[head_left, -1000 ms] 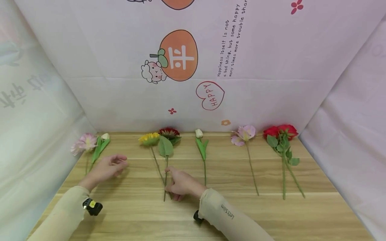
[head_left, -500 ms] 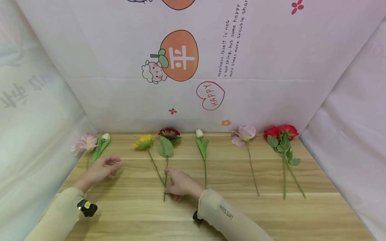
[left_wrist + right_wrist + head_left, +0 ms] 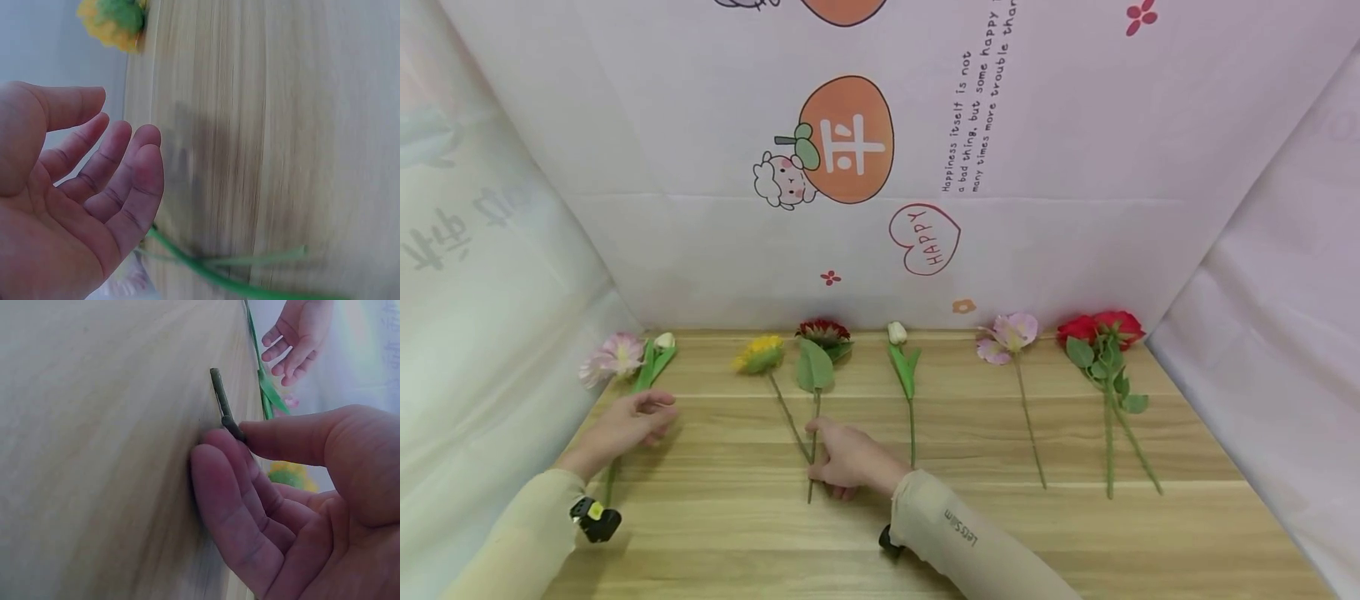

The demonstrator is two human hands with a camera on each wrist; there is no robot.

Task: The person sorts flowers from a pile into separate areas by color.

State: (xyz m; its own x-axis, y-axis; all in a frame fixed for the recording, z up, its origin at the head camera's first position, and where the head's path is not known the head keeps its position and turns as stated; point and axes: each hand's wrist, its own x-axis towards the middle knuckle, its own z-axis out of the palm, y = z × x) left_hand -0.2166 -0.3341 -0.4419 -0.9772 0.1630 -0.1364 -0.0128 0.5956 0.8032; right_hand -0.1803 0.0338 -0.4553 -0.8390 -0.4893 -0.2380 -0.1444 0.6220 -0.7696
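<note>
My right hand (image 3: 853, 458) pinches the lower stem of a dark red flower (image 3: 823, 333) between thumb and fingers. In the right wrist view the cut end of the stem (image 3: 216, 381) pokes out beyond the thumb. A yellow sunflower (image 3: 760, 356) lies just left of it, its stem slanting in to cross under my right hand. On the left, my left hand (image 3: 625, 427) hovers over the stems of a white tulip (image 3: 664, 341) and a pale pink flower (image 3: 616, 357). Its fingers are loosely curved with nothing in them; the green tulip stem (image 3: 225, 284) runs below.
Another white tulip (image 3: 897, 333) lies to the right of my right hand. Farther right are a second pink flower (image 3: 1015, 332) and red roses (image 3: 1117, 327) with crossed stems. A printed white cloth (image 3: 700, 250) hangs behind the wooden table (image 3: 970, 533).
My left hand has moved left, away from the middle toward the left-hand flowers. The sunflower's head has shifted a little left. My right hand has stayed almost still on the stem.
</note>
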